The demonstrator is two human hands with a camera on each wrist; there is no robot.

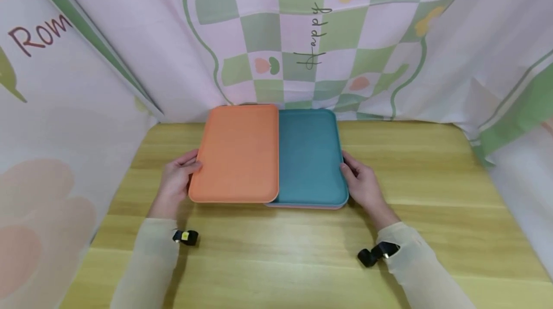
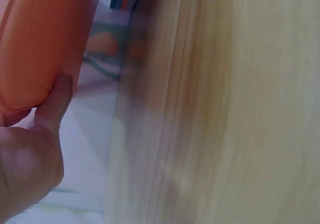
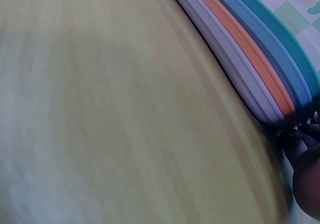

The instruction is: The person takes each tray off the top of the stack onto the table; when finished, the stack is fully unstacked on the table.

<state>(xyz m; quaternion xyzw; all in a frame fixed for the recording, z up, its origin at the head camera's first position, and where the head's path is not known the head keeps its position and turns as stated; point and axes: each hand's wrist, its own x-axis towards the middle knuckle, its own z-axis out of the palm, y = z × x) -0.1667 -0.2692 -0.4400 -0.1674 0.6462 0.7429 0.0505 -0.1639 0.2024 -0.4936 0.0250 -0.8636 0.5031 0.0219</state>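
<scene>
In the head view my left hand (image 1: pixel 174 182) pinches the left edge of an orange tray (image 1: pixel 235 153), thumb on its rim. The left wrist view shows this orange tray (image 2: pixel 45 39) raised above the table, with the thumb against its side. It overlaps the left part of a teal tray (image 1: pixel 308 155), the top one of a stack. My right hand (image 1: pixel 363 182) grips the stack's right edge, thumb at the teal rim. In the right wrist view, blue (image 3: pixel 265 44), orange (image 3: pixel 250 49) and lavender (image 3: pixel 230 54) trays lie beneath the teal one.
The wooden table (image 1: pixel 276 256) carries the stack near its back edge. A patterned curtain (image 1: pixel 259 35) hangs right behind the trays, and more cloth (image 1: pixel 56 155) hangs at the left side. Black wrist cameras (image 1: pixel 186 237) are strapped over both sleeves.
</scene>
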